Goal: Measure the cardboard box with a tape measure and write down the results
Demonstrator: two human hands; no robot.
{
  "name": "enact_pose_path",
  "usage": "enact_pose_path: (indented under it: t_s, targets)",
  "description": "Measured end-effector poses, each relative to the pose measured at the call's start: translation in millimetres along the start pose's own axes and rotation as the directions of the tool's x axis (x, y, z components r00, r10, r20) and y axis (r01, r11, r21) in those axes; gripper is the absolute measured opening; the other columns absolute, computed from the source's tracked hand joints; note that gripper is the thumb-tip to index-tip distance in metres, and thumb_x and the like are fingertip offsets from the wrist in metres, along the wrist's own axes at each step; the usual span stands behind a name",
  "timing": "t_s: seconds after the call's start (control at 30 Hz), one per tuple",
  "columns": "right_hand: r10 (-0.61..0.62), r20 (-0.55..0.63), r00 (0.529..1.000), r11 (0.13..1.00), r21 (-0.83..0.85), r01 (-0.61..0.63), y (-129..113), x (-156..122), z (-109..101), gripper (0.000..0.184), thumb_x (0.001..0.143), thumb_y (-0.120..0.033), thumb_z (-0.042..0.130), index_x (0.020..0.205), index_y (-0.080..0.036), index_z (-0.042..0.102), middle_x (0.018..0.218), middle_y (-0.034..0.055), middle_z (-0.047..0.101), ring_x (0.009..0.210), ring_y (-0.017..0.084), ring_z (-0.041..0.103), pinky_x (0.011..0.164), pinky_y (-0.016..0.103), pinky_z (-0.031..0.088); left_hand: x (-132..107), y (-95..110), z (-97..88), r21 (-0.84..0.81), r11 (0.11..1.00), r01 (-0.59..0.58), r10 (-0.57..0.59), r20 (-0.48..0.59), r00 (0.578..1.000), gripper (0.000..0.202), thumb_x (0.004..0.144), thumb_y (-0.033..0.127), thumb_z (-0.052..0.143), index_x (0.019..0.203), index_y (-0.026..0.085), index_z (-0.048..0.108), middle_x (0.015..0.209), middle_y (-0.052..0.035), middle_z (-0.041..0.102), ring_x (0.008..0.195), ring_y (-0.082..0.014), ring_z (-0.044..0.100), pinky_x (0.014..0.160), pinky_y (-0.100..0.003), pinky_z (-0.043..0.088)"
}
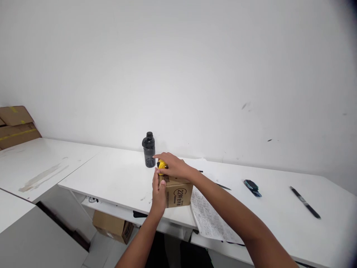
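Observation:
A small brown cardboard box (179, 195) with dark printing stands on the white table in front of me. My left hand (158, 193) grips its left side, thumb on the near face and fingers along the side. Over the top of the box, my right hand (172, 166) holds a yellow and black tape measure (162, 166) at the left top edge; the index finger reaches out past it. Part of the tape measure is hidden by the fingers, and I cannot tell whether any blade is out. Just behind stands a dark shaker bottle (149, 150).
A printed paper sheet (210, 216) lies right of the box, hanging over the table's front edge. Farther right are a teal and black object (252, 187) and a black marker-like stick (305, 202). Under the table sits a cardboard box (108, 226); more boxes (16, 124) are stacked far left.

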State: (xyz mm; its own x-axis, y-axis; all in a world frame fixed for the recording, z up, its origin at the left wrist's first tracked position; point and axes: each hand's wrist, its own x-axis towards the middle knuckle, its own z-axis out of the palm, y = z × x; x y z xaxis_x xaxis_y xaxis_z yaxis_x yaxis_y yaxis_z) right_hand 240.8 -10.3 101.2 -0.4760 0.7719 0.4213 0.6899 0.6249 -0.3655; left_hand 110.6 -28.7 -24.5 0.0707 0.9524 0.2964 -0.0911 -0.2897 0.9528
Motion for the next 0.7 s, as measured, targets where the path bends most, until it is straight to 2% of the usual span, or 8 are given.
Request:
enact_pose_path:
  t_s: [0.17, 0.3, 0.47, 0.7]
  targets:
    - [0.022, 0.052, 0.998, 1.0, 0.001, -0.022, 5, -8, -3, 0.058, 0.085, -0.03, 0.06, 0.138, -0.03, 0.04, 0.123, 0.0067, 0.054, 0.112, 0.024, 0.051, 0.088, 0.037, 0.043, -2, 1, -0.3, -0.008, 1.0, 0.016, -0.016, -0.016, 1.0, 0.065, 0.09, 0.053, 0.045, 0.149, 0.03, 0.026, 0.155, -0.0042, 0.03, 0.139, -0.0255, 0.033, 0.112, -0.037, 0.032]
    - [-0.016, 0.051, 0.999, 0.992, -0.121, 0.022, 5, -22, -4, 0.053, 0.086, -0.022, 0.058, 0.135, -0.029, 0.041, 0.122, 0.0071, 0.053, 0.11, 0.024, 0.049, 0.087, 0.036, 0.045, -1, -1, -1.1, 0.015, 0.999, -0.047, 0.047, -0.057, 0.997, 0.06, 0.09, 0.05, 0.046, 0.145, 0.027, 0.037, 0.15, -0.0058, 0.038, 0.137, -0.0259, 0.037, 0.112, -0.038, 0.033]
    - [-0.049, 0.074, 0.996, 0.97, -0.232, 0.065, 14, -38, -11, 0.049, 0.083, -0.015, 0.058, 0.13, -0.024, 0.047, 0.113, 0.0099, 0.053, 0.101, 0.024, 0.051, 0.083, 0.038, 0.046, 2, -4, -3.7, 0.113, 0.986, -0.126, 0.133, -0.058, 0.989, 0.05, 0.092, 0.045, 0.046, 0.138, 0.026, 0.048, 0.149, -0.005, 0.041, 0.137, -0.0244, 0.036, 0.114, -0.038, 0.029]
    - [0.08, -0.027, 0.996, 0.983, -0.166, -0.084, 31, -60, -29, 0.044, 0.087, -0.021, 0.055, 0.13, -0.023, 0.046, 0.114, 0.0095, 0.055, 0.102, 0.024, 0.053, 0.084, 0.038, 0.048, 4, -1, -2.5, 0.15, 0.978, -0.146, 0.159, -0.081, 0.984, 0.042, 0.093, 0.041, 0.042, 0.129, 0.025, 0.055, 0.148, -0.0056, 0.039, 0.137, -0.024, 0.035, 0.113, -0.04, 0.03]
